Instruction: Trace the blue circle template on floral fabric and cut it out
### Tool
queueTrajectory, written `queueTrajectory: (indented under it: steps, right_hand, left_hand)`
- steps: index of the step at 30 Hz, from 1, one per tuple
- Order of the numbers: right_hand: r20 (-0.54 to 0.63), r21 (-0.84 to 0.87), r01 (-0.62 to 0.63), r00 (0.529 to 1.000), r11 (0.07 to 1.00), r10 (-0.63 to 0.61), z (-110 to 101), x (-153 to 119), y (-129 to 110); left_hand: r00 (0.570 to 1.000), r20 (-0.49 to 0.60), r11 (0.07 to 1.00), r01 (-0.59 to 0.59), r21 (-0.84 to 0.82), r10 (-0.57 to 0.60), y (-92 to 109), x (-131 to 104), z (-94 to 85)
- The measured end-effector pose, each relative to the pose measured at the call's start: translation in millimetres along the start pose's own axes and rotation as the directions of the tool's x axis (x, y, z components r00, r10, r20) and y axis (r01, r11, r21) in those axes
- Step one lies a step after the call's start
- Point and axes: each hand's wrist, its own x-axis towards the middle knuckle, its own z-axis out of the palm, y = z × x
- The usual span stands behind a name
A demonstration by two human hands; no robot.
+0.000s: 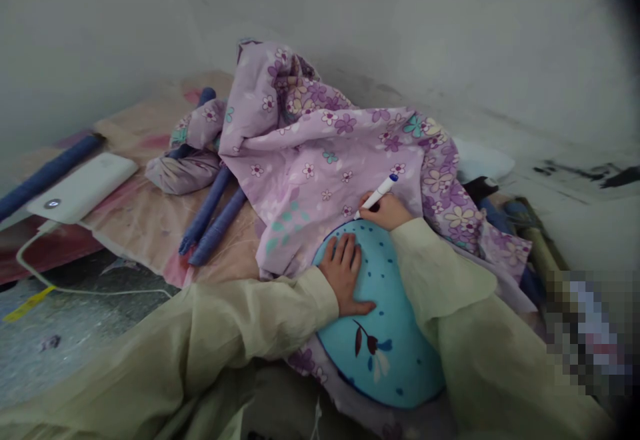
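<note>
My left hand (345, 275) lies flat with fingers spread on a turquoise oval piece (385, 280) that has dark blue dots and a flower print. Beyond its far edge, my right hand (386, 211) grips a white marker pen (379, 195) with a blue end. The pen's tip points down at the cloth, right by the piece's rim. Beneath the piece spreads a lilac floral cloth (310, 180), bunched up toward the wall. My right sleeve covers part of the piece's right side.
To the left lie a white power bank (85, 185) with a white cable (100, 291) and several blue-wrapped rods (207, 210). A peach-coloured sheet (130, 220) is under them. A pale wall (430, 33) rises behind. More poles (547, 253) lie at the right.
</note>
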Motion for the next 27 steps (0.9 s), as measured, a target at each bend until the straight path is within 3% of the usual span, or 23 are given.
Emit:
queueTrajectory:
  steps: [5,11,19,23,27]
  right_hand:
    - [-0.061,0.111,-0.021,0.998,0.994,0.027,-2.0,-2.3,4.9]
    - [-0.100,0.363,-0.016,0.993,0.932,0.055,2.6,-8.9,-4.3]
    - [-0.086,0.788,-0.021,0.986,0.616,0.144,50.2,-18.0,-16.4]
    - [-0.120,0.882,0.009,0.971,0.471,0.206,64.6,-20.3,-7.4]
    - [-0.154,0.920,0.051,0.959,0.388,0.239,68.3,-21.0,-2.8]
  left_hand:
    - [1.000,-0.004,1.000,0.000,0.007,0.000,0.5,0.0,0.6]
    - [1.000,0.004,1.000,-0.011,-0.013,0.011,-1.0,-0.4,0.5]
    - [0.999,-0.041,0.999,-0.028,-0.037,0.026,-2.4,-1.7,0.7]
    - [0.997,-0.061,0.999,-0.041,-0.020,0.040,-2.2,-2.2,0.9]
    - [0.995,-0.095,0.999,-0.038,-0.025,0.036,-2.2,-2.1,4.2]
